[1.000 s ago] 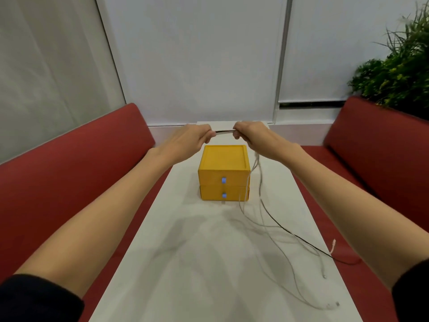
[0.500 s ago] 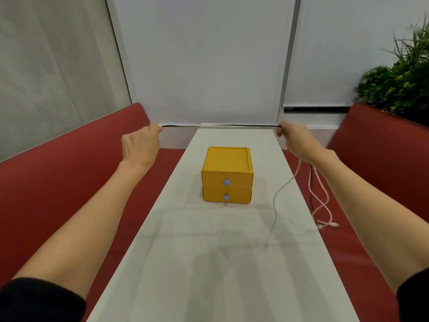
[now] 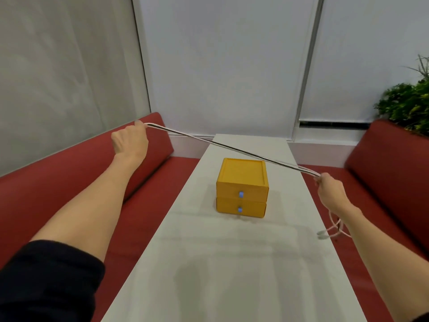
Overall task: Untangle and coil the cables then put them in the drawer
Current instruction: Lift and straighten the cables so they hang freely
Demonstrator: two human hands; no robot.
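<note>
Yellow drawer box [image 3: 241, 187] under cables [image 3: 232, 149], red benches [image 3: 69, 194]

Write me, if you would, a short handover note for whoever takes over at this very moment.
Left hand: raised over the left bench, pinching one end of the cables.
Right hand: lower, gripping the same bundle; loose ends dangle under its wrist beside the table.
Cables: white and black strands pulled taut together above the yellow drawer unit, which stands on the table, both drawers closed.
Done: bundle stretched out.
Left: separate the strands, coil them, open a drawer, put them in.
</note>
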